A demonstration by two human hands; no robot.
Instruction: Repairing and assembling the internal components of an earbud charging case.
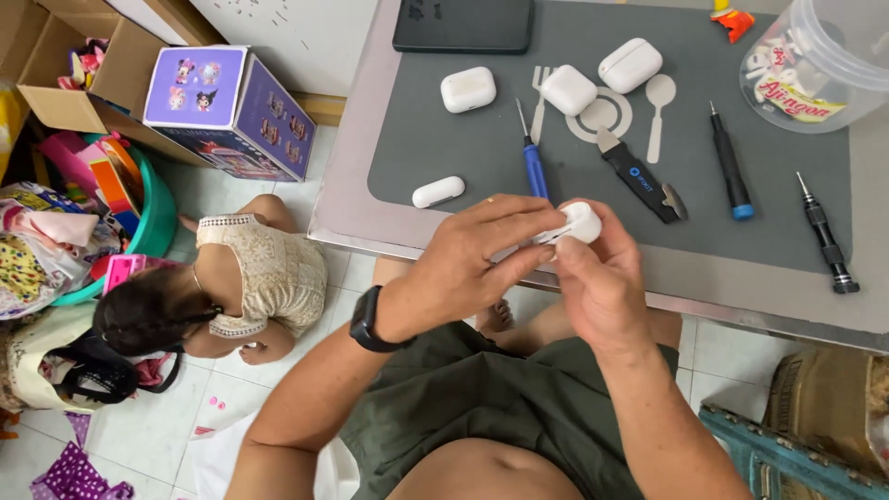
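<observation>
Both my hands meet over the near edge of the grey mat (463,157). A small white earbud case (581,222) is pinched between them: my left hand (468,259) grips it from the left with fingers wrapped over it, and my right hand (597,278) holds its right end with the thumb on top. A black watch (366,319) sits on my left wrist. A blue-handled screwdriver (532,162) lies just beyond my left fingers, partly hidden by them.
On the mat lie three white cases (468,89) (568,90) (630,65), a white capsule-shaped piece (438,192), a black pry tool (639,178), two more screwdrivers (730,171) (827,236), a dark tablet (463,23) and a clear tub (820,60). A child (222,287) sits on the floor at left beside a purple box (231,106).
</observation>
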